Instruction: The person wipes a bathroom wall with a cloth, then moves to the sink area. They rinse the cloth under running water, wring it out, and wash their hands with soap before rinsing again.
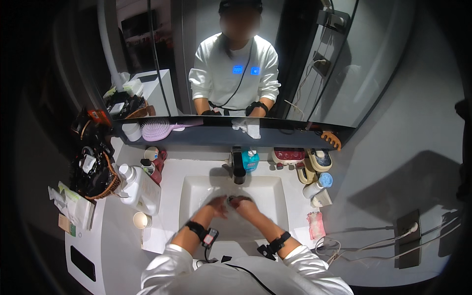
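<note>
Both of my hands are low inside the white sink basin point(275, 194), just below the black faucet point(238, 169). My left hand point(218, 206) has its fingers apart and appears to hold nothing. Close beside it, my right hand point(243, 204) has its fingers curled in at a small dark spot, too small to name. The two hands almost meet at the fingertips. A bottle of blue liquid point(250, 161) stands behind the basin, right of the faucet. Black straps wrap both my forearms.
On the left are a large white jug point(140, 189), a paper cup point(141, 220), a wicker basket point(110, 182) and a phone point(83, 263). A purple hairbrush point(156, 130) lies on the shelf under the mirror. At right stand a blue-capped bottle point(314, 188), a pink packet point(316, 225) and loose cables point(337, 250).
</note>
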The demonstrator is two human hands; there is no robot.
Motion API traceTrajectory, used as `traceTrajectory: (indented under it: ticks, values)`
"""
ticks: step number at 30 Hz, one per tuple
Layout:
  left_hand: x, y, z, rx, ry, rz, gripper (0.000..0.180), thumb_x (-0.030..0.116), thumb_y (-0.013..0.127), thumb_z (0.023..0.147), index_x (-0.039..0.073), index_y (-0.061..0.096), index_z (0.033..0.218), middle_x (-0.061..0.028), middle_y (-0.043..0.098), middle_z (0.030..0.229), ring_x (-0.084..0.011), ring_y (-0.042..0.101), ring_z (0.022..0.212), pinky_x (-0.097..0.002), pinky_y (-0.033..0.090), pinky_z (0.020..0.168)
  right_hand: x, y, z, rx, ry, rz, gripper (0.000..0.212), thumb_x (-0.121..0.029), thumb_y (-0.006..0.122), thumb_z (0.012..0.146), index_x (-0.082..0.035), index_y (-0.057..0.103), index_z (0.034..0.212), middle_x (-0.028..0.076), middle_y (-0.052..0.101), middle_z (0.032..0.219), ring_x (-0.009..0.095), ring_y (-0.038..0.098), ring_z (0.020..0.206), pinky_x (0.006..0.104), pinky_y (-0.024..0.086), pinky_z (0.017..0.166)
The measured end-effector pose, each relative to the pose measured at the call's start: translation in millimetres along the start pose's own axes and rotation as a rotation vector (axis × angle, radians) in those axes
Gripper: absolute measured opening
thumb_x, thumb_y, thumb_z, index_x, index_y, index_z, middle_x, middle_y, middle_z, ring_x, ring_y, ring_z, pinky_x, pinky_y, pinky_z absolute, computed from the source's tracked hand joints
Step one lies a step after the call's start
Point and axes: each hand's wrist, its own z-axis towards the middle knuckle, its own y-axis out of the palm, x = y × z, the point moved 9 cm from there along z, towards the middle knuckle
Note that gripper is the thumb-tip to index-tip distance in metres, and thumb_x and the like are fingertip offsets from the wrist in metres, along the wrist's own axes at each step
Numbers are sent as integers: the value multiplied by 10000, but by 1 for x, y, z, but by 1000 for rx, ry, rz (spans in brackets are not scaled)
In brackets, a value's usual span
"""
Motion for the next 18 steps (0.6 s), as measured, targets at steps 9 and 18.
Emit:
traceTrajectory:
  ticks: [9,18]
  values:
    - [-89,-39,10,-247,-258,-426,156,158,439,916,48,540,961,-93,574,852,-198,539,754,-348,481,650,-18,42,-49,-110,148,789,187,-196,629,822,-44,664,924,40,673,938,193,625,842,326,472,738]
    - [-77,-20,-6,-112,61,78,268,122,476,879,94,515,1144,-60,586,1010,-181,571,856,-365,493,728,65,103,-62,120,917,1895,192,-232,576,876,-59,621,944,72,651,885,219,626,789,374,505,674]
